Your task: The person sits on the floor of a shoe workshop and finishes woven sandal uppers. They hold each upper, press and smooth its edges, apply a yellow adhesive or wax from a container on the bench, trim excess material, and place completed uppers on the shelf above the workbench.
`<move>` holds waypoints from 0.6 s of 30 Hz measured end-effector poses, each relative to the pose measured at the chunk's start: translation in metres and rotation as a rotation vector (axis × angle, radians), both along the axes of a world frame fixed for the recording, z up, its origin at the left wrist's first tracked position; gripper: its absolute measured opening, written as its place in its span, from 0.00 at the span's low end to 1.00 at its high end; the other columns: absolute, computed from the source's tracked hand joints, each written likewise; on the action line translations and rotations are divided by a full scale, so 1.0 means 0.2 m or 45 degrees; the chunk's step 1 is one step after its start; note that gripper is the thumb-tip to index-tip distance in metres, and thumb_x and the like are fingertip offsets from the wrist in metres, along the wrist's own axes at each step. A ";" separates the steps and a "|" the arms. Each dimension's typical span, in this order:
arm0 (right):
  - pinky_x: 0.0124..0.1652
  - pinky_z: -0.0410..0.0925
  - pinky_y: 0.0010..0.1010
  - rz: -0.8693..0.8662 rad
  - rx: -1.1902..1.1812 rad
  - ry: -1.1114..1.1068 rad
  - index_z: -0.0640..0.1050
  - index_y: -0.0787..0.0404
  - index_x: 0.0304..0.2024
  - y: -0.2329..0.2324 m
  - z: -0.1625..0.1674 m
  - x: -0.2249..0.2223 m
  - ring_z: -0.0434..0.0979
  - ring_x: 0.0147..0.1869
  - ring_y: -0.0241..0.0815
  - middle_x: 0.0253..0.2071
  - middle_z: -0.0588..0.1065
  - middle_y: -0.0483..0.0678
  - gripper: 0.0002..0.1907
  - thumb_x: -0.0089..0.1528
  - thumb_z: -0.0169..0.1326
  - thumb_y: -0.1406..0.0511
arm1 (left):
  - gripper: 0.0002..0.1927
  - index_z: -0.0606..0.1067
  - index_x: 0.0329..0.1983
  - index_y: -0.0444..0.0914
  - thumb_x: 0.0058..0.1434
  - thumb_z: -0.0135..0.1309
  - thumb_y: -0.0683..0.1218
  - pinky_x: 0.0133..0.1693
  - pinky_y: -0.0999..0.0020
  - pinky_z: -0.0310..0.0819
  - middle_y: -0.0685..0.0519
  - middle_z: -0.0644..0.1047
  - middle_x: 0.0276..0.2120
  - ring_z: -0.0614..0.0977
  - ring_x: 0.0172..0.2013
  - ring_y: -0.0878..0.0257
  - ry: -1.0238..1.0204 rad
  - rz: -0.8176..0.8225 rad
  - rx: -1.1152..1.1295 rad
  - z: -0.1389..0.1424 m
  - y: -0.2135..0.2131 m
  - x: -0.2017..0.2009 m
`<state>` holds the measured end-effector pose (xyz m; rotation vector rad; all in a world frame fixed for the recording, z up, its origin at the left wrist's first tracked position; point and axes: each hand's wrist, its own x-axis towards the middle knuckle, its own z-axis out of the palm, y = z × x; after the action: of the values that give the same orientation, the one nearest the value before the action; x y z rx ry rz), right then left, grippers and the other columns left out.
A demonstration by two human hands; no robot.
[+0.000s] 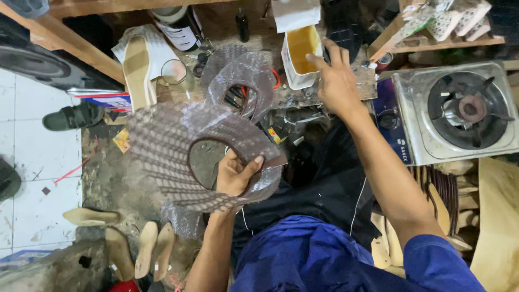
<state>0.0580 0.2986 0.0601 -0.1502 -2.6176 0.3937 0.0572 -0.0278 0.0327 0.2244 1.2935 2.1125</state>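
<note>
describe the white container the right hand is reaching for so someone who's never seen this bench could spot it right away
Start at the steel gas stove on the right, then look left past the raised right hand. Just beyond its fingertips stands a white box-shaped container, open on top. Its amber-yellow inside sets it apart from the dark bottles and grey scaly shoe uppers beside it.

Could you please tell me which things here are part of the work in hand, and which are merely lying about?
In hand:
left hand gripping patterned shoe upper
right hand reaching to glue tub

Lying about:
gas stove
dark bottle
green sandal
wooden shoe lasts
</note>
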 end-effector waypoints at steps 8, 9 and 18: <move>0.64 0.63 0.46 0.004 0.110 0.034 0.85 0.62 0.48 0.05 0.10 0.00 0.66 0.68 0.63 0.69 0.70 0.61 0.24 0.52 0.50 0.79 | 0.20 0.71 0.57 0.34 0.62 0.57 0.32 0.54 0.68 0.76 0.51 0.80 0.49 0.81 0.50 0.64 0.077 -0.063 0.109 0.09 0.01 -0.07; 0.63 0.64 0.46 0.000 0.096 -0.046 0.85 0.62 0.45 0.02 0.12 0.02 0.69 0.66 0.61 0.64 0.73 0.58 0.21 0.53 0.50 0.79 | 0.20 0.71 0.57 0.33 0.62 0.57 0.32 0.55 0.68 0.76 0.50 0.80 0.50 0.81 0.50 0.64 0.036 -0.064 0.114 0.10 0.01 -0.06; 0.46 0.67 0.33 0.418 -0.855 -0.038 0.79 0.61 0.57 -0.50 0.33 0.38 0.73 0.46 0.48 0.50 0.74 0.54 0.29 0.57 0.43 0.81 | 0.22 0.71 0.62 0.31 0.65 0.57 0.31 0.58 0.64 0.75 0.48 0.79 0.52 0.80 0.52 0.62 -0.003 -0.180 0.117 0.24 0.09 -0.06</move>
<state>0.1341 0.1991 0.1268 0.0592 -2.4332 1.3813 0.0462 -0.0107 0.0805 0.3426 1.1456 2.0525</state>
